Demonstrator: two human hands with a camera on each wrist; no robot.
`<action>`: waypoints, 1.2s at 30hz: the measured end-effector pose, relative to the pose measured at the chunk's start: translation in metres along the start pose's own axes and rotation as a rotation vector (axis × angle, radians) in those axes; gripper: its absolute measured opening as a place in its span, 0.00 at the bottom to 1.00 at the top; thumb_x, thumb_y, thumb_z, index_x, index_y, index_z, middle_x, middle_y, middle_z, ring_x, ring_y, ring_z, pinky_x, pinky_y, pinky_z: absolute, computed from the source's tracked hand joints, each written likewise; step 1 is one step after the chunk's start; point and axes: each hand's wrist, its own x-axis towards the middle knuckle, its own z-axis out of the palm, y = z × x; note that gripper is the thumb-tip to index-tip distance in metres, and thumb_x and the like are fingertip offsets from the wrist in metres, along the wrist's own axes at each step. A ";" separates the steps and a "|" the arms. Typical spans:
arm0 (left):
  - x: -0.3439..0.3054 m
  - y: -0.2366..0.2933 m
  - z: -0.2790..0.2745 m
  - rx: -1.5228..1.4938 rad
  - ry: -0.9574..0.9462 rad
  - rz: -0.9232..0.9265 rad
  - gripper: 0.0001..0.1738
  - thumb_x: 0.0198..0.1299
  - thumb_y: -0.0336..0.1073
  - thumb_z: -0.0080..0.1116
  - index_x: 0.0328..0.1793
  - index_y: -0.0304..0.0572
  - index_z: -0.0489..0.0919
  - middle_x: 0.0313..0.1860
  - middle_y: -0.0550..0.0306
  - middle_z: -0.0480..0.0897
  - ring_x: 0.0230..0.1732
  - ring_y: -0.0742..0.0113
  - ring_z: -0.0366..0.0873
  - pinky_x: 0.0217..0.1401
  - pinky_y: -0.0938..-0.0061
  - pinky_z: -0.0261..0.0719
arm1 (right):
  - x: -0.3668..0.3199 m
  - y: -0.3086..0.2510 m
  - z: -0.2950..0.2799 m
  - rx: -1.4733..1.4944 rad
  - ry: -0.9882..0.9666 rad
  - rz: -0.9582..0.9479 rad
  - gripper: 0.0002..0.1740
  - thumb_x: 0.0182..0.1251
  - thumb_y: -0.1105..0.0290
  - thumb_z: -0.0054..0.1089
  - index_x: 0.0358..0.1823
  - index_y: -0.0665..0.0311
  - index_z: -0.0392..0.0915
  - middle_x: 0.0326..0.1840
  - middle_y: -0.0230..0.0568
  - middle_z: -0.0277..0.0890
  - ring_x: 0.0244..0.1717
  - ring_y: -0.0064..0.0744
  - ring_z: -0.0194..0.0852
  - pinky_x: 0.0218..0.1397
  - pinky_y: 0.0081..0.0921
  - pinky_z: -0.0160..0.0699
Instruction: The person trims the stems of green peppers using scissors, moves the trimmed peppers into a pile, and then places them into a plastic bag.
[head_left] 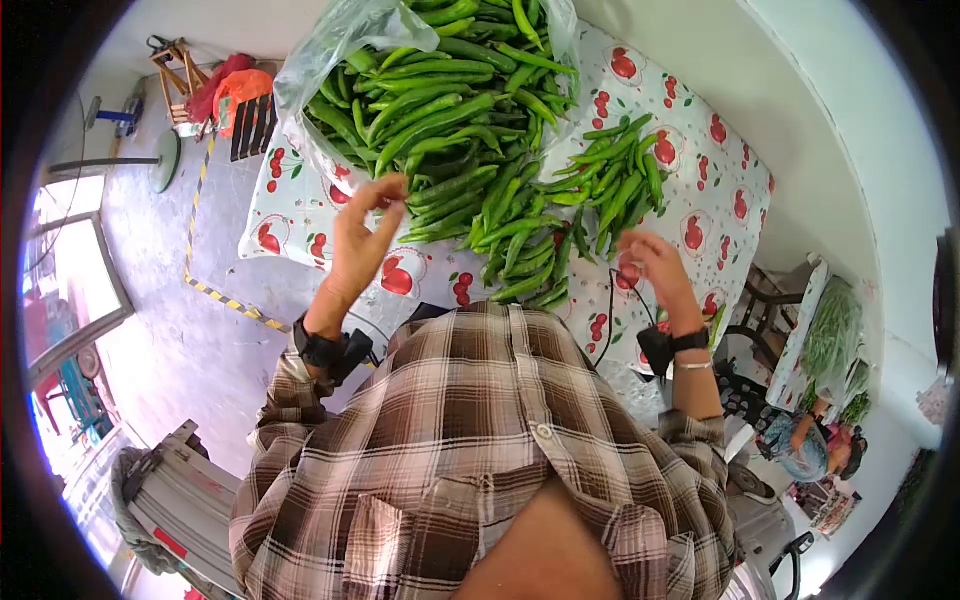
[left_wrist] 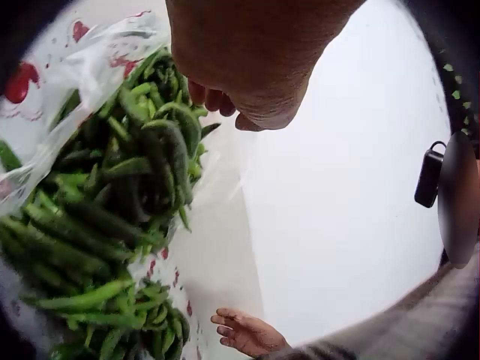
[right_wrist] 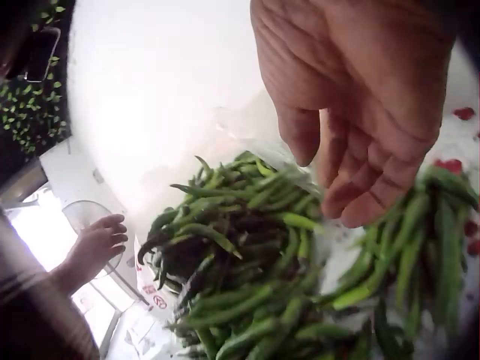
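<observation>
Long green chili peppers [head_left: 440, 110] fill a clear plastic bag [head_left: 345, 35], and more spill from its mouth across the table. A smaller heap of peppers [head_left: 630, 180] lies to the right of the bag. My left hand [head_left: 360, 235] hovers at the left edge of the spilled peppers, thumb and fingers bent with nothing between them. Over the near side of the smaller heap, my right hand [head_left: 660, 265] hangs with relaxed fingers. The right wrist view shows that palm [right_wrist: 360, 97] bare, its fingertips overlapping the peppers.
A white tablecloth [head_left: 700, 190] printed with red fruit covers the table. Behind on the right, a person [head_left: 810, 445] is near a tray of long green vegetables [head_left: 835, 330]. A folding wooden stand [head_left: 180, 85] and an orange bag [head_left: 240, 95] are at the far left.
</observation>
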 end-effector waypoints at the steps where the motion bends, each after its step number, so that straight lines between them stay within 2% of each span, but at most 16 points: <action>1: -0.008 -0.001 0.005 -0.013 -0.088 -0.050 0.19 0.58 0.24 0.55 0.56 0.40 0.77 0.42 0.58 0.81 0.39 0.72 0.75 0.47 0.77 0.74 | -0.012 0.017 -0.004 0.021 0.010 0.065 0.14 0.68 0.68 0.52 0.52 0.64 0.75 0.46 0.36 0.78 0.42 0.25 0.77 0.43 0.24 0.78; 4: -0.026 -0.010 0.022 -0.123 -0.227 -0.218 0.19 0.58 0.26 0.57 0.57 0.40 0.77 0.43 0.57 0.81 0.43 0.71 0.77 0.49 0.76 0.75 | -0.040 0.049 -0.011 0.091 0.048 0.144 0.15 0.68 0.67 0.52 0.52 0.66 0.75 0.45 0.38 0.79 0.42 0.26 0.77 0.44 0.25 0.78; 7: -0.033 -0.015 0.036 -0.115 -0.305 -0.250 0.19 0.60 0.27 0.55 0.59 0.39 0.75 0.46 0.58 0.81 0.49 0.72 0.77 0.52 0.75 0.74 | -0.059 0.069 -0.013 0.198 0.080 0.163 0.16 0.69 0.67 0.51 0.53 0.68 0.74 0.47 0.41 0.79 0.44 0.29 0.78 0.47 0.26 0.79; 9: -0.033 -0.016 0.043 -0.092 -0.334 -0.224 0.20 0.60 0.27 0.56 0.59 0.40 0.75 0.48 0.56 0.80 0.50 0.71 0.77 0.52 0.75 0.75 | -0.070 0.073 -0.011 0.285 0.061 0.089 0.17 0.69 0.67 0.51 0.55 0.69 0.74 0.49 0.43 0.78 0.48 0.32 0.78 0.51 0.27 0.78; 11: -0.031 -0.015 0.048 -0.039 -0.279 -0.179 0.23 0.56 0.28 0.60 0.60 0.40 0.74 0.50 0.50 0.78 0.52 0.61 0.76 0.55 0.68 0.73 | -0.074 0.072 -0.007 0.330 0.039 0.035 0.19 0.70 0.66 0.51 0.57 0.70 0.72 0.51 0.45 0.77 0.51 0.34 0.77 0.54 0.28 0.77; 12: -0.029 -0.014 0.049 -0.030 -0.286 -0.174 0.23 0.56 0.28 0.60 0.60 0.40 0.74 0.50 0.50 0.78 0.52 0.61 0.76 0.55 0.68 0.73 | -0.074 0.069 -0.002 0.401 -0.021 0.036 0.20 0.70 0.66 0.51 0.58 0.70 0.71 0.51 0.46 0.77 0.51 0.35 0.77 0.56 0.28 0.76; 13: -0.027 -0.014 0.049 0.105 -0.257 -0.078 0.27 0.54 0.29 0.61 0.62 0.40 0.72 0.53 0.47 0.76 0.55 0.56 0.73 0.59 0.65 0.70 | -0.073 0.069 0.002 0.472 -0.086 0.033 0.20 0.70 0.66 0.51 0.59 0.70 0.70 0.52 0.47 0.77 0.52 0.36 0.77 0.57 0.28 0.76; 14: -0.025 -0.014 0.049 0.239 -0.225 0.020 0.30 0.52 0.30 0.63 0.63 0.41 0.70 0.56 0.44 0.73 0.59 0.50 0.69 0.62 0.61 0.67 | -0.071 0.071 0.007 0.477 -0.141 0.071 0.22 0.70 0.66 0.51 0.61 0.71 0.68 0.53 0.49 0.76 0.52 0.37 0.77 0.57 0.29 0.76; 15: -0.023 -0.016 0.049 0.252 -0.227 0.026 0.30 0.52 0.30 0.63 0.63 0.41 0.70 0.56 0.44 0.73 0.59 0.50 0.69 0.62 0.61 0.67 | -0.069 0.073 0.013 0.488 -0.147 0.063 0.22 0.70 0.66 0.51 0.61 0.71 0.68 0.53 0.49 0.76 0.52 0.37 0.77 0.57 0.29 0.76; 18: -0.017 -0.021 0.049 0.414 -0.173 0.075 0.39 0.46 0.34 0.68 0.66 0.40 0.65 0.62 0.40 0.66 0.63 0.41 0.61 0.66 0.57 0.61 | -0.066 0.092 0.028 0.394 -0.216 0.176 0.25 0.70 0.63 0.52 0.62 0.74 0.65 0.55 0.52 0.74 0.54 0.41 0.76 0.56 0.34 0.77; 22: -0.009 -0.028 0.056 0.534 -0.205 0.046 0.46 0.41 0.34 0.71 0.69 0.38 0.60 0.63 0.40 0.65 0.64 0.40 0.61 0.67 0.56 0.61 | -0.060 0.108 0.038 0.299 -0.195 0.324 0.27 0.70 0.62 0.52 0.62 0.74 0.63 0.55 0.54 0.73 0.54 0.43 0.76 0.52 0.36 0.80; 26: -0.007 -0.023 0.063 0.496 -0.213 0.046 0.46 0.41 0.33 0.71 0.69 0.38 0.60 0.63 0.40 0.65 0.63 0.40 0.61 0.66 0.56 0.62 | -0.054 0.108 0.043 0.296 -0.219 0.333 0.26 0.70 0.62 0.52 0.63 0.73 0.63 0.54 0.54 0.72 0.54 0.43 0.76 0.51 0.37 0.81; 28: -0.006 -0.024 0.063 0.508 -0.200 0.053 0.46 0.41 0.33 0.70 0.69 0.39 0.60 0.63 0.41 0.66 0.63 0.41 0.62 0.66 0.56 0.62 | -0.053 0.106 0.045 0.228 -0.206 0.342 0.21 0.68 0.59 0.53 0.52 0.68 0.70 0.55 0.50 0.72 0.56 0.41 0.74 0.49 0.38 0.82; 31: -0.005 -0.017 0.063 0.493 -0.170 0.080 0.45 0.43 0.31 0.69 0.69 0.40 0.60 0.61 0.41 0.67 0.63 0.41 0.62 0.66 0.57 0.63 | -0.051 0.109 0.047 0.256 -0.249 0.332 0.22 0.67 0.58 0.53 0.55 0.68 0.69 0.54 0.48 0.71 0.56 0.40 0.74 0.50 0.38 0.81; 35: 0.008 -0.007 0.057 0.522 -0.148 0.222 0.40 0.44 0.29 0.66 0.68 0.45 0.65 0.63 0.47 0.67 0.63 0.46 0.63 0.66 0.57 0.62 | -0.044 0.106 0.046 0.301 -0.219 0.290 0.25 0.67 0.59 0.53 0.59 0.68 0.67 0.54 0.47 0.71 0.56 0.40 0.74 0.51 0.40 0.80; 36: 0.013 -0.002 0.055 0.645 -0.107 0.344 0.41 0.44 0.30 0.67 0.68 0.47 0.65 0.64 0.50 0.67 0.64 0.47 0.63 0.68 0.57 0.60 | -0.044 0.103 0.046 0.320 -0.213 0.280 0.26 0.67 0.59 0.54 0.60 0.68 0.66 0.53 0.46 0.71 0.55 0.41 0.74 0.51 0.41 0.80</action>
